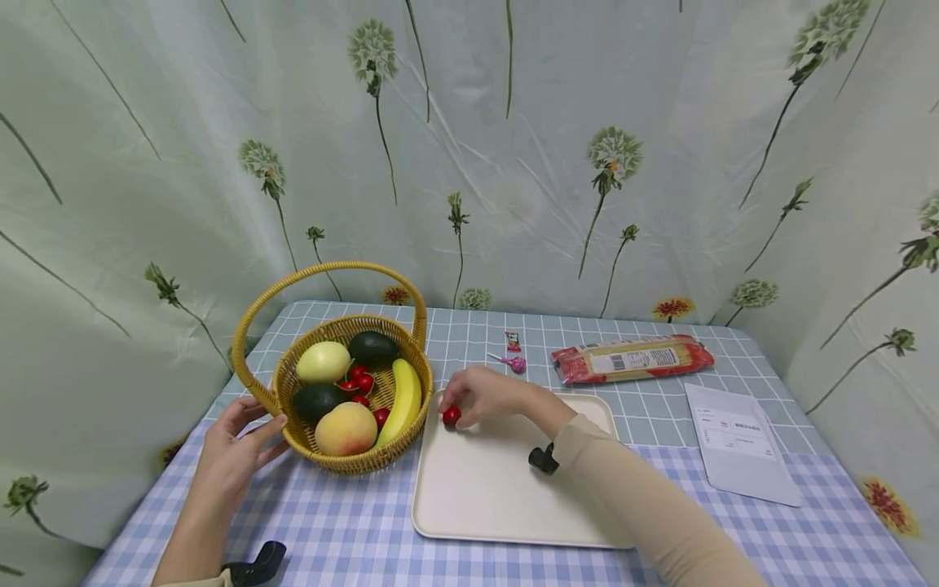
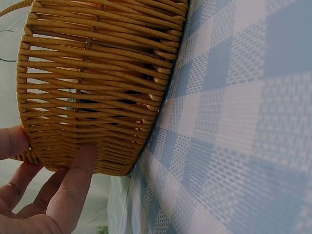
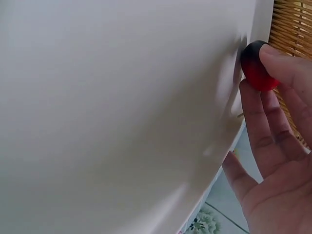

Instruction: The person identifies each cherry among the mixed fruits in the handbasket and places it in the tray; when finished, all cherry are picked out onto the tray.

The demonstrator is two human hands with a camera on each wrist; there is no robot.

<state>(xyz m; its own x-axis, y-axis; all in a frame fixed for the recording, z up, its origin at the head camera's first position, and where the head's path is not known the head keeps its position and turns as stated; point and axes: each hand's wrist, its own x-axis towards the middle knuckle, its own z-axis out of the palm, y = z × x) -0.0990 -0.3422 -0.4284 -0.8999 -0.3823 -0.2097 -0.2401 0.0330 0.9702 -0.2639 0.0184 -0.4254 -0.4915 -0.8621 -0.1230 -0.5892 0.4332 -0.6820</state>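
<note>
Your right hand (image 1: 475, 396) is pinching a red fruit (image 1: 451, 417) at the far left corner of the tray (image 1: 499, 489)
Pack (image 1: 634, 360) and sheet (image 1: 737, 440) are bearing unreadably small print; your left hand (image 1: 236, 444) is gripping the basket (image 1: 359, 465).

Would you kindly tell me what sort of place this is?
Likely a staged recording corner: dandelion-print fabric hangs behind a checked tablecloth, and black wrist devices are visible.
</note>
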